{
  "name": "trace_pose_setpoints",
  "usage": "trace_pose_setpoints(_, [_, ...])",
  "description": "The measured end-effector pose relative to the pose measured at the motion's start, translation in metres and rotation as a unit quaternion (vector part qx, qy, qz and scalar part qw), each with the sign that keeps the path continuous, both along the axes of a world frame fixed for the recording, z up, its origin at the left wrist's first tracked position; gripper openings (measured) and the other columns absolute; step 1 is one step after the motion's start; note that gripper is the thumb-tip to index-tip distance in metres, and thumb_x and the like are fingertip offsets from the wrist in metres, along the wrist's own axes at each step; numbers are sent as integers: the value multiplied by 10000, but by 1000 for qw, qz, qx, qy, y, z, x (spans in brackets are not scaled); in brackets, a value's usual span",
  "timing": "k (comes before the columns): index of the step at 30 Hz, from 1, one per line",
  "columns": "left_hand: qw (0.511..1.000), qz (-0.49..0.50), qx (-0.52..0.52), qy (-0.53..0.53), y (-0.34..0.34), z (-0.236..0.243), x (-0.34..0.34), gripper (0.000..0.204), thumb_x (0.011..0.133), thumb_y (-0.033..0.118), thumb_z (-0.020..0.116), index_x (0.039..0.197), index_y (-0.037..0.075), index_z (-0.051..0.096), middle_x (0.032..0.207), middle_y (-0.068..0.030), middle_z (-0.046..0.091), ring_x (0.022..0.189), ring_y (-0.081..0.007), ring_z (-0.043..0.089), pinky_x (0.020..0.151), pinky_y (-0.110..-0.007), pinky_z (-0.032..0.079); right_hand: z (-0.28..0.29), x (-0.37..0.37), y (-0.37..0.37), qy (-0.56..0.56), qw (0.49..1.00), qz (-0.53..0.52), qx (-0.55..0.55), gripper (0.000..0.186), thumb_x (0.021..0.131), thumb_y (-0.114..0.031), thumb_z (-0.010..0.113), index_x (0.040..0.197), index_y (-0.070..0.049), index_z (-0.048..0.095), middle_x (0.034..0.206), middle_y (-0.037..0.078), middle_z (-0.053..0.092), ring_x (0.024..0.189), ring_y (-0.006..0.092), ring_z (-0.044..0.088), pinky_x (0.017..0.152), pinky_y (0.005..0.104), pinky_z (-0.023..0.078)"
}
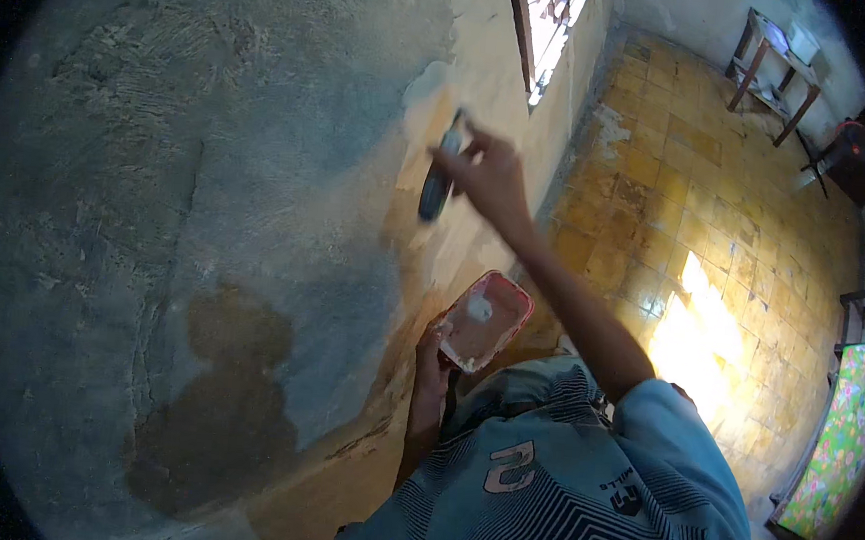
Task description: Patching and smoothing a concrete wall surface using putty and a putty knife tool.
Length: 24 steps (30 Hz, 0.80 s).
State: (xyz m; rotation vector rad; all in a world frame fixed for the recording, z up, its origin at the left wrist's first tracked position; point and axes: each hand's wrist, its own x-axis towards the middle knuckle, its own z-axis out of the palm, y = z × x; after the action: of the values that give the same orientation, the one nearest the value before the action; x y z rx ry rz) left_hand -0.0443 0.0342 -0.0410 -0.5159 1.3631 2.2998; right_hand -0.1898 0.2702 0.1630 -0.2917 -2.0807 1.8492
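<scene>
In my right hand (491, 179), fingers closed, is a slim dark-handled tool (436, 188), raised in front of the wall (258, 188). Motion blurs it, so I cannot tell its exact kind or whether it touches the wall. Lower down, my left hand (431, 372) grips the side of a rectangular tub (499, 347) with a red-pink rim. A lump of white paste (480, 308) lies inside it, and whitish smears coat its walls. Beyond the tool, a pale smooth patch (428, 81) shows on the wall.
A barred window (552, 23) opens in the wall ahead. To the right spreads a yellow tiled floor (650, 175) with a bright sunlit patch. A small wooden table (776, 68) stands at the far right; a green floral cloth (847, 439) hangs at the right edge.
</scene>
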Motion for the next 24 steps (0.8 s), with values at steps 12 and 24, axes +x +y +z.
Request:
trace_pose_setpoints(12, [999, -36, -21, -13, 13, 20, -3, 482, 863, 277, 623, 1275, 42, 538, 1067, -73, 629, 908, -150, 646, 695, -277, 551, 22, 89, -80, 75, 989, 123, -28, 363, 731, -215, 749, 966, 44, 654, 736, 170, 657, 660, 210, 649, 614, 358, 514])
trace_pose_setpoints(24, [999, -43, 3, 0, 3, -1, 7, 468, 867, 274, 617, 1255, 24, 542, 1053, -77, 632, 876, -169, 657, 727, -281, 558, 16, -4, -44, 80, 987, -4, 140, 326, 740, -270, 716, 828, 37, 652, 672, 193, 643, 630, 317, 661, 608, 427, 521])
